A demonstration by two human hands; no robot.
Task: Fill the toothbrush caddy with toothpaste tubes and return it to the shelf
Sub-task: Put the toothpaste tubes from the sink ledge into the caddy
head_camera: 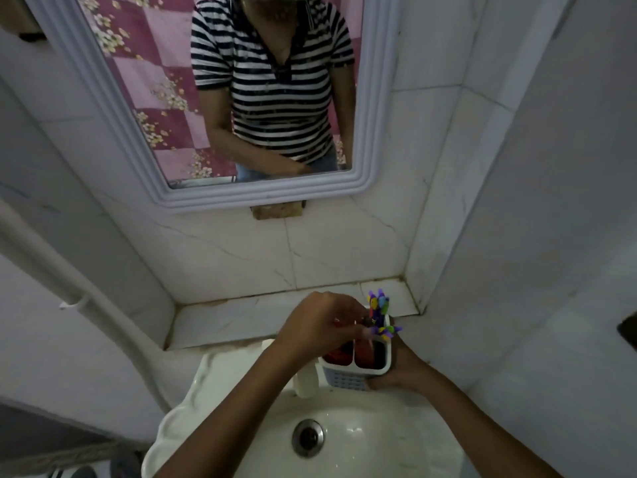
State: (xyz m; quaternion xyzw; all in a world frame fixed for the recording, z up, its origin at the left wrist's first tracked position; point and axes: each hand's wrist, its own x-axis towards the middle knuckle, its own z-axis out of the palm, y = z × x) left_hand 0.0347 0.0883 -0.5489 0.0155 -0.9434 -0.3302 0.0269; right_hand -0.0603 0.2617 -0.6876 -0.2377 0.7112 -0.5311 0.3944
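A white perforated toothbrush caddy (351, 376) hangs over the sink, gripped from below and the right side by my right hand (401, 369). Red toothpaste tubes (339, 357) stand in its compartments. Colourful purple and yellow toothbrush heads (379, 307) stick up from its far side. My left hand (320, 327) hovers over the caddy's top, fingers pinched at the tube tops; what exactly it grips is hidden. The marble shelf (241, 320) lies just behind the caddy.
A white sink (362, 439) with a metal drain (307, 438) is below the hands, and a white tap (305, 379) stands left of the caddy. A framed mirror (213, 98) hangs above. Tiled walls close in on both sides; a white pipe (69, 291) runs at left.
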